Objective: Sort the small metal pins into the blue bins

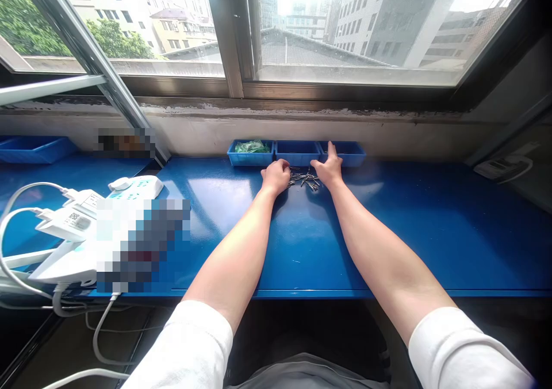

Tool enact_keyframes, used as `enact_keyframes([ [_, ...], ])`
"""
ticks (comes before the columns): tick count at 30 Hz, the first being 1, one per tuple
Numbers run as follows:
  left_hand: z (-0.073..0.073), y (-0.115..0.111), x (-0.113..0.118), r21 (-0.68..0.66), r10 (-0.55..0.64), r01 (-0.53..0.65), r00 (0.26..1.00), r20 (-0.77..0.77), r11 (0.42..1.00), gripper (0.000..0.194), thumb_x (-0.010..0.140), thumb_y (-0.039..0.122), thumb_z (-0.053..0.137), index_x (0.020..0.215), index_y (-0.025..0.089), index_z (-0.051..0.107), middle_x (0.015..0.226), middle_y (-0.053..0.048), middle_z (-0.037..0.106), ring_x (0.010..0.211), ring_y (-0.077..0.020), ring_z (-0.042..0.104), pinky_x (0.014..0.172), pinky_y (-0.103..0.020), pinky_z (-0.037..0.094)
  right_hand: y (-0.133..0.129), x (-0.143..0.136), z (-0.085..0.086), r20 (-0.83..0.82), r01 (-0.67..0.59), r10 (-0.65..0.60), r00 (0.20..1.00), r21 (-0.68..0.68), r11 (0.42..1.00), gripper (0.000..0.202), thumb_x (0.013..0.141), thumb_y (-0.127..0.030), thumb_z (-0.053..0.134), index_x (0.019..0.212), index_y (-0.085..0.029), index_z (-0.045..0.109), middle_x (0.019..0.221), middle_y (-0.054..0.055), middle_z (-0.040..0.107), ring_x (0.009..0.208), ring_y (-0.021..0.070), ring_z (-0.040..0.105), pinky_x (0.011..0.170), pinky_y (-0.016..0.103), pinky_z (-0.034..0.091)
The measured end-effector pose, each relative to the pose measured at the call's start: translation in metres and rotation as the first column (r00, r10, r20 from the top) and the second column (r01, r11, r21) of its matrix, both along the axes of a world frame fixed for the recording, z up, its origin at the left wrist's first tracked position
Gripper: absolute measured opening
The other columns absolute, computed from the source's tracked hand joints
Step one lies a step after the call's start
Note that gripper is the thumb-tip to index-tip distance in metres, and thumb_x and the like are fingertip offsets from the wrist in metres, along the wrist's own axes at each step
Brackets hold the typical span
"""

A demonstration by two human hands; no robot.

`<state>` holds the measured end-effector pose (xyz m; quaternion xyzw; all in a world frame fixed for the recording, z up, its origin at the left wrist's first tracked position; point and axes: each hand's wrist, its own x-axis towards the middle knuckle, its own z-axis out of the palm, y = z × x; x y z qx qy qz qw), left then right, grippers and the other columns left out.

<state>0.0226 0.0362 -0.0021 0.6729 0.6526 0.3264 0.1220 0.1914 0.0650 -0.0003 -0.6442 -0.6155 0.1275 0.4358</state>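
Observation:
A loose pile of thin, dark metal pieces like screws or pins (307,181) lies on the blue tabletop, too small to name surely. My left hand (276,177) is at the pile's left edge with its fingers curled down; whatever they pinch is hidden. On the other side, my right hand (330,169) has its thumb stretched left and its fingers apart. Its fingers reach to the front of the right blue bin (353,158), where a few small pieces show. Beside it stand the middle blue bin (296,158) and the left blue bin (245,159), which contains green-tinted plastic packets (250,146).
White power strips (138,188) with plugs, chargers and cables sit at the left, next to a blurred-out object (146,245). Another blue tray (38,150) is at the far left. A metal post (125,99) rises before the window. The blue table (310,251) ends at its front edge.

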Motion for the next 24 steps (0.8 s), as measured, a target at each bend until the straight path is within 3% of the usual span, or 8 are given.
enact_keyframes([
  [2, 0.000, 0.000, 0.000, -0.002, 0.002, -0.002, 1.000, -0.005, 1.000, 0.029, 0.086, 0.027, 0.040, 0.106, 0.025, 0.061, 0.112, -0.004, 0.067, 0.108, -0.0229, 0.057, 0.096, -0.038, 0.036, -0.001, -0.001, 0.000, 0.003, -0.003, 0.002, 1.000, 0.076, 0.997, 0.076, 0.069, -0.026, 0.057, 0.140, -0.014, 0.033, 0.144, 0.014, 0.035, 0.129, 0.0314, 0.032, 0.104, 0.047, 0.031],
  [5, 0.002, -0.001, 0.001, -0.013, 0.009, -0.009, 1.000, -0.017, 1.000, 0.030, 0.087, 0.027, 0.040, 0.108, 0.025, 0.061, 0.114, -0.004, 0.066, 0.110, -0.0227, 0.057, 0.096, -0.037, 0.037, -0.004, -0.005, 0.000, 0.036, -0.003, -0.004, 0.999, 0.180, 0.984, 0.048, 0.072, -0.022, 0.053, 0.119, -0.014, 0.055, 0.124, 0.013, 0.053, 0.119, 0.0287, 0.042, 0.102, 0.044, 0.034],
  [8, 0.002, -0.002, 0.001, -0.012, 0.012, -0.012, 1.000, -0.017, 1.000, 0.030, 0.086, 0.027, 0.040, 0.107, 0.025, 0.061, 0.114, -0.003, 0.066, 0.110, -0.0225, 0.057, 0.096, -0.036, 0.037, -0.006, -0.010, -0.003, 0.135, -0.115, 0.092, 0.987, 0.172, 0.978, 0.025, 0.075, -0.023, 0.051, 0.094, -0.017, 0.065, 0.099, 0.009, 0.061, 0.102, 0.0244, 0.052, 0.095, 0.037, 0.042],
  [12, 0.001, 0.000, 0.000, 0.001, 0.002, -0.002, 1.000, -0.007, 1.000, 0.030, 0.086, 0.024, 0.040, 0.106, 0.025, 0.062, 0.112, -0.003, 0.067, 0.109, -0.0221, 0.057, 0.095, -0.035, 0.038, -0.007, -0.015, -0.009, 0.269, -0.261, 0.244, 0.932, 0.027, 0.965, 0.035, 0.072, -0.035, 0.060, 0.102, -0.018, 0.067, 0.103, 0.008, 0.061, 0.104, 0.0256, 0.051, 0.093, 0.036, 0.043],
  [16, -0.002, 0.002, -0.001, 0.006, -0.007, 0.007, 1.000, -0.012, 1.000, 0.030, 0.086, 0.024, 0.039, 0.105, 0.025, 0.063, 0.114, -0.003, 0.066, 0.110, -0.0219, 0.057, 0.094, -0.034, 0.040, -0.006, -0.018, -0.013, 0.377, -0.269, 0.305, 0.874, -0.147, 0.952, 0.044, 0.074, -0.046, 0.059, 0.108, -0.020, 0.068, 0.110, 0.011, 0.059, 0.109, 0.0306, 0.048, 0.094, 0.042, 0.041],
  [24, -0.006, 0.005, -0.003, 0.022, -0.035, 0.035, 0.999, -0.016, 0.999, 0.030, 0.086, 0.026, 0.040, 0.104, 0.024, 0.064, 0.113, -0.004, 0.067, 0.107, -0.0218, 0.058, 0.091, -0.033, 0.042, -0.005, -0.016, -0.011, 0.377, -0.373, 0.391, 0.839, -0.124, 0.920, 0.023, 0.081, -0.037, 0.058, 0.093, -0.024, 0.072, 0.097, 0.006, 0.065, 0.095, 0.0217, 0.056, 0.088, 0.034, 0.042],
])
